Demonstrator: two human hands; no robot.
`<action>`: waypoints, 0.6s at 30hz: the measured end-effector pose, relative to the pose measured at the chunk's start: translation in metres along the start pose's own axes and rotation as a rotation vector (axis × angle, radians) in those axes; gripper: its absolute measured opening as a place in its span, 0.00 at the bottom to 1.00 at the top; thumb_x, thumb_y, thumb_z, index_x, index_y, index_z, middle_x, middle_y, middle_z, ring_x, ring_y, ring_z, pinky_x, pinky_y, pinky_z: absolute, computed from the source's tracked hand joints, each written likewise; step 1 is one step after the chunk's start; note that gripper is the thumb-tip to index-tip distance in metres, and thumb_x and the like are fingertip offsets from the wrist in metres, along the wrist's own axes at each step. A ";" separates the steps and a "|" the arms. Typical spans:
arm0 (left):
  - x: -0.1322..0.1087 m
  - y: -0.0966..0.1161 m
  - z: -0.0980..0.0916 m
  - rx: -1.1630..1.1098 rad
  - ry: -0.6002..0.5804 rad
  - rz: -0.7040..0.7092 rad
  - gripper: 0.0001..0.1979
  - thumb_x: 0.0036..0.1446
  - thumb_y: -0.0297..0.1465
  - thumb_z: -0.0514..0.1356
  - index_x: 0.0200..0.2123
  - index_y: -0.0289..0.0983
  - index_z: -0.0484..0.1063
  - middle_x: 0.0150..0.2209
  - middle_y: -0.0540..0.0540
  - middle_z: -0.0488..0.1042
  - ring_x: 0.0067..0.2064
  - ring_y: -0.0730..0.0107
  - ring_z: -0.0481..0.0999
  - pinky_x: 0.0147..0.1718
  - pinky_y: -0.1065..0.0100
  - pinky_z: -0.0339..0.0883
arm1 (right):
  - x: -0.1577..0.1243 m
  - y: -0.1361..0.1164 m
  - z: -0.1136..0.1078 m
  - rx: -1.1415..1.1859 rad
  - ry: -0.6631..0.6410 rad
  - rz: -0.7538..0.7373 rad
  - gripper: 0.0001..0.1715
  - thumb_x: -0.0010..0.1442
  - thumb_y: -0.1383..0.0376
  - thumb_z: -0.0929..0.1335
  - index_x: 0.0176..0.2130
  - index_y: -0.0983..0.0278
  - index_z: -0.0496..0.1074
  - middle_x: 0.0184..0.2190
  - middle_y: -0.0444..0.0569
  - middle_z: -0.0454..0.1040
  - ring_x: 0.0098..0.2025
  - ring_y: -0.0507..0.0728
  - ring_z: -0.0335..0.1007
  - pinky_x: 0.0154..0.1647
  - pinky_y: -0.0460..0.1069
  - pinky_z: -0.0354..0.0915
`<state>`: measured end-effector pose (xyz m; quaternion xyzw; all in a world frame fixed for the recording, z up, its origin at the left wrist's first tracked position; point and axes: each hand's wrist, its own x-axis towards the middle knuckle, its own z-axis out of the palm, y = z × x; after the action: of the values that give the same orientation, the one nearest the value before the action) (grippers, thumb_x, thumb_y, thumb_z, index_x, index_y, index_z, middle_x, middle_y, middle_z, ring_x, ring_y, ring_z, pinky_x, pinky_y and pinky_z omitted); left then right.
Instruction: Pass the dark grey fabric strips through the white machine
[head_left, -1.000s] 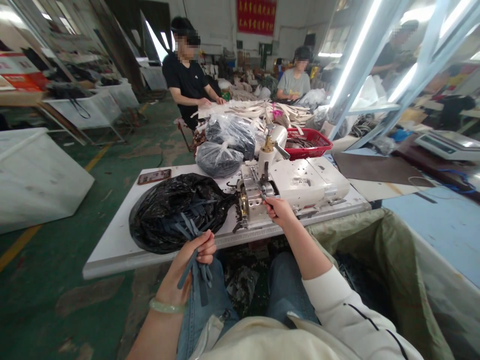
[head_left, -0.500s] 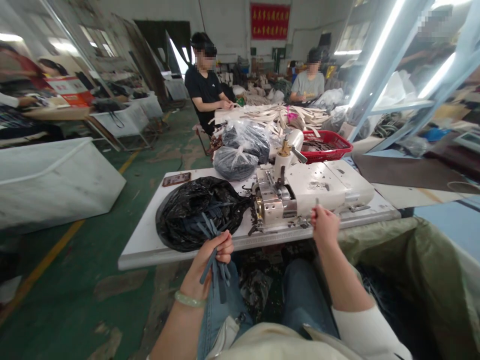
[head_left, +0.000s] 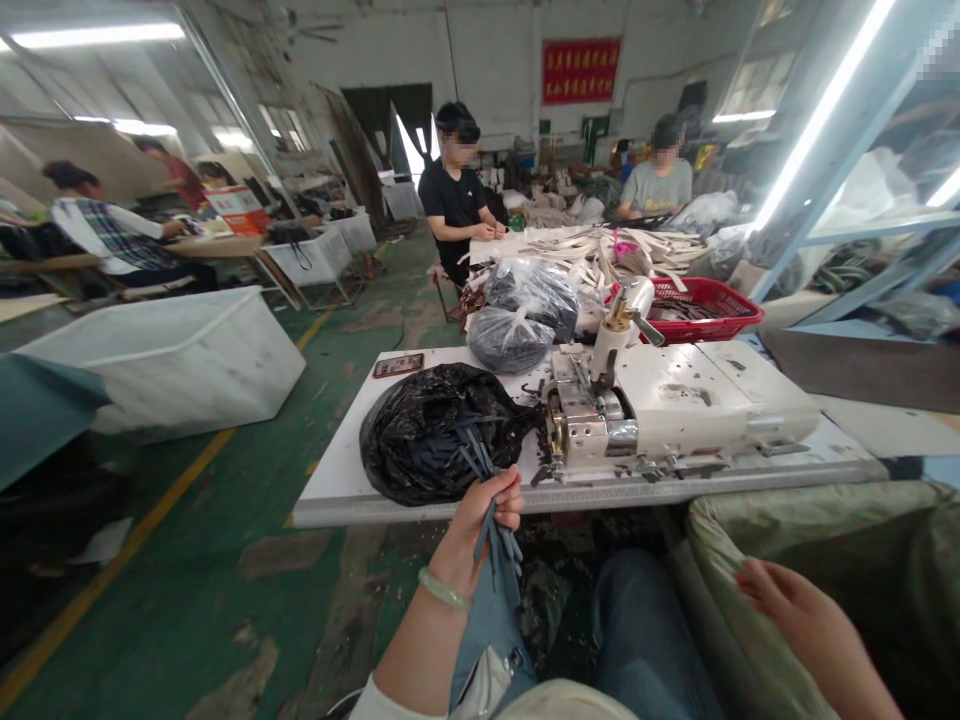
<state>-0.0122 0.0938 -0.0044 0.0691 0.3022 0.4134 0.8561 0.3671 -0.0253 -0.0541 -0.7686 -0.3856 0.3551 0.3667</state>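
Observation:
My left hand [head_left: 491, 503] is closed around a bunch of dark blue-grey strips [head_left: 501, 548], whose ends stick out above and below the fist. Just beyond it, on the white table [head_left: 330, 490], lies a black plastic bag [head_left: 397, 450] with more such strips in its opening. My right hand [head_left: 799, 605], a little blurred, is at the lower right over the green cloth-lined bin [head_left: 720, 520]. Its fingers are loosely stretched, and I see nothing in them. A white sewing-type machine [head_left: 705, 400] with a metal front stands right of the bag.
Behind the machine are clear bags of dark material [head_left: 517, 335], a red basket [head_left: 705, 310] and a heap of pale strips [head_left: 592, 245]. A phone [head_left: 399, 365] lies at the table's back left. Two people sit across; a white tub [head_left: 187, 350] stands left.
My right hand has moved from the machine's front edge down and right to the bin; the small strip between its fingers no longer shows. The view has turned left. My left hand still holds the strips.

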 end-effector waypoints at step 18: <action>-0.136 0.090 -0.094 -0.304 0.332 0.426 0.10 0.63 0.24 0.51 0.27 0.36 0.60 0.17 0.58 0.52 0.13 0.86 0.56 0.09 0.84 0.45 | 0.054 -0.342 0.415 -0.650 -0.506 -1.198 0.19 0.65 0.61 0.61 0.52 0.67 0.68 0.55 0.59 0.64 0.57 0.64 0.59 0.56 0.58 0.58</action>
<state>-0.1910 0.0383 0.0154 -0.0666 0.3514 0.6298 0.6895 -0.0664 0.2897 0.0192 -0.3899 -0.8994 0.1277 0.1511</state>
